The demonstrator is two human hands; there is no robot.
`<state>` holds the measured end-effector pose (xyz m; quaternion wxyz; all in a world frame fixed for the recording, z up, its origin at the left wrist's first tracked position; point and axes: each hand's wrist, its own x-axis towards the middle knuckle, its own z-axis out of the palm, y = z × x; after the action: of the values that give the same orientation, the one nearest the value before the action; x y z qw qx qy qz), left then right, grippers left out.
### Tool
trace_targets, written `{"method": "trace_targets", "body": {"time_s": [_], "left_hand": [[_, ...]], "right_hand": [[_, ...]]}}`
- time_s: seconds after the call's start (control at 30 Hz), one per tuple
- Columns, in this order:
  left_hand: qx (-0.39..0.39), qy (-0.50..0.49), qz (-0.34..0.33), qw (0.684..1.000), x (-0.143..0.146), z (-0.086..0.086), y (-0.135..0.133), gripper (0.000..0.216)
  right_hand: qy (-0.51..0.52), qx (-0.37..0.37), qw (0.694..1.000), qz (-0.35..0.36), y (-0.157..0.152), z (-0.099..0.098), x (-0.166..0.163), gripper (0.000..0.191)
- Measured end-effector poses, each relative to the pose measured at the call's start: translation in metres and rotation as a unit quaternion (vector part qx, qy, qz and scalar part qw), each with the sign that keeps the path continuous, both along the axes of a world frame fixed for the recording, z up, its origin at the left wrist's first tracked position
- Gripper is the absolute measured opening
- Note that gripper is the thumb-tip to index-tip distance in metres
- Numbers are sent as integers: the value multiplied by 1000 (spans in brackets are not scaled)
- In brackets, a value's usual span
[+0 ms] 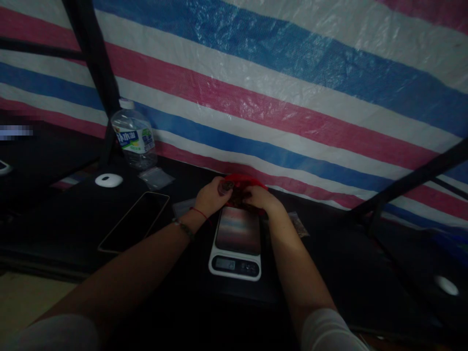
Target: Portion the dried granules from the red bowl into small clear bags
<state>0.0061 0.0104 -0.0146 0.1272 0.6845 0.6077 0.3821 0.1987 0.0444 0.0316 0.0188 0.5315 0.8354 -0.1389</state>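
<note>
My left hand (211, 196) and right hand (260, 199) were together at the far edge of the kitchen scale (236, 243), both at a red bag (244, 181) that stood just beyond the weighing plate. The left hand's fingers (221, 187) were curled and pinched on a small dark item at the bag's left rim; what the item was could not be made out in the dim light. The right hand's fingers (251, 194) were bent inward against the bag's near side, touching it; whether they pinched anything I could not tell. The bag itself sat on the black table (329, 253), at the far end of the scale and against the striped tarpaulin (292, 97).

The scale lay between my forearms, its display toward me, digits unreadable. On my left wrist were a red string (199, 212) and a dark bracelet (184, 228).

To the left of the scale a phone (137, 220) lay flat, screen dark. Farther left and farther away were a white round device (108, 180), a small clear pouch (156, 177) and an upright water bottle (134, 135). Another small clear pouch (298, 224) lay just right of my right forearm.
</note>
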Motion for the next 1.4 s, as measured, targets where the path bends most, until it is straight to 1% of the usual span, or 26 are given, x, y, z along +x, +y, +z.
{"method": "trace_targets", "body": {"time_s": [0.1, 0.2, 0.27, 0.33, 0.4, 0.47, 0.5, 0.57, 0.63, 0.67, 0.8, 0.97, 1.13, 1.23, 1.33, 1.4], "left_hand": [[10, 0, -3, 1000, 1, 0, -1, 39], [4, 4, 1, 1000, 0, -1, 0, 40], [2, 6, 2, 1000, 0, -2, 0, 41], [3, 8, -2, 1000, -1, -2, 1, 42], [3, 12, -2, 1000, -1, -2, 1, 43], [1, 15, -2, 1000, -1, -2, 1, 43], [-1, 18, -3, 1000, -1, -1, 1, 42], [-2, 22, -5, 1000, -1, -1, 1, 42], [-4, 26, -5, 1000, 0, -1, 1, 42], [-5, 27, -3, 1000, 0, -1, 1, 42], [-9, 32, -3, 999, 0, -1, 0, 44], [-4, 42, -24, 999, 0, 1, -2, 41], [5, 60, -48, 997, 1, 1, -1, 40], [3, 66, -57, 996, 0, -1, 0, 41], [-1, 82, -67, 994, 0, -2, 1, 37], [-4, 94, -76, 993, 1, -1, 1, 34]], "right_hand": [[-15, -62, 998, -28, -3, -1, 4, 40], [-35, -73, 996, -26, -5, -5, -1, 40], [-36, -58, 998, -17, -3, -7, -5, 34], [-23, -21, 999, -20, 0, -9, -7, 28], [2, 30, 999, -36, 4, -10, -7, 28], [35, 65, 996, -43, 7, -12, -5, 34], [51, 66, 996, -37, 8, -13, -4, 37], [67, 35, 997, -12, 8, -17, -2, 41], [61, -2, 998, 14, 7, -20, -3, 39], [54, -8, 998, 24, 7, -22, -4, 35], [42, 11, 998, 35, 7, -23, -8, 23], [27, 42, 999, 19, 10, -23, -9, 28], [22, 59, 998, 17, 11, -23, -8, 25], [62, 94, 994, -6, 13, -20, -6, 29], [146, 138, 979, -26, 12, -13, -4, 27], [203, 158, 966, -23, 9, -6, -5, 24]]}}
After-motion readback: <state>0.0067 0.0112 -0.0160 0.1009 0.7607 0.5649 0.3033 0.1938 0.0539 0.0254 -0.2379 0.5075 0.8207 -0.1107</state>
